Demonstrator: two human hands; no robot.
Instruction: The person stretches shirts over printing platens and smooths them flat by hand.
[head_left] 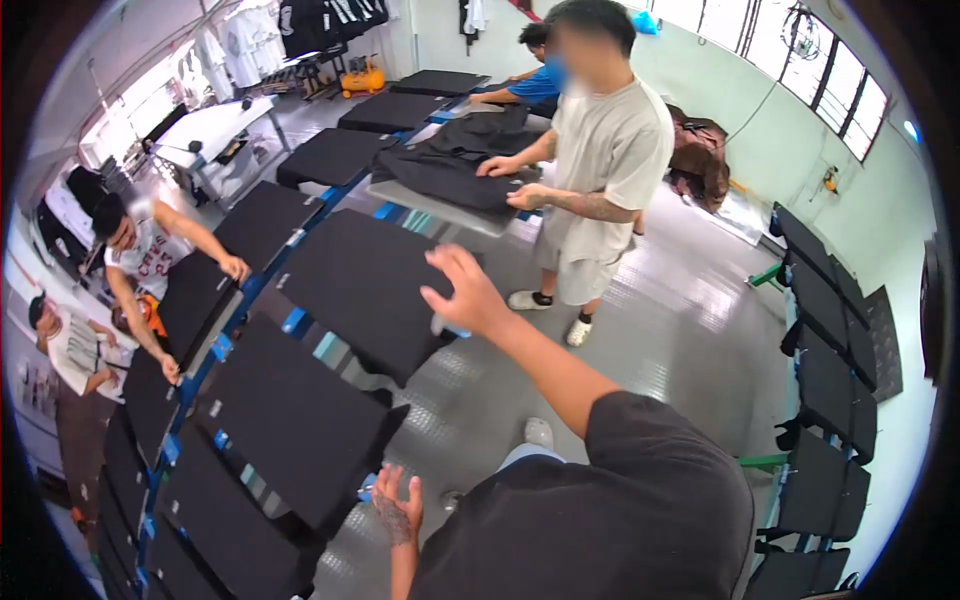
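Note:
My right hand [465,290] is raised at the end of an outstretched arm, fingers apart and holding nothing. It appears over the right edge of a board covered in black fabric [350,280]; I cannot tell whether it touches. Lower down, my left hand [398,510] has its fingers spread, with nothing in it. It is beside the near end of another black-covered board [290,420], close to a small blue fitting [367,487]. Both boards extend from a long blue rail [262,283], with small pale tags on their far ends.
Across the rail, a co-worker [150,250] handles a black-covered board. Another person [600,150] stands at a board with loose black cloth [450,165]; one in blue [540,85] is behind. A rack of black-covered boards [825,380] lines the right wall. Grey floor [660,370] lies between.

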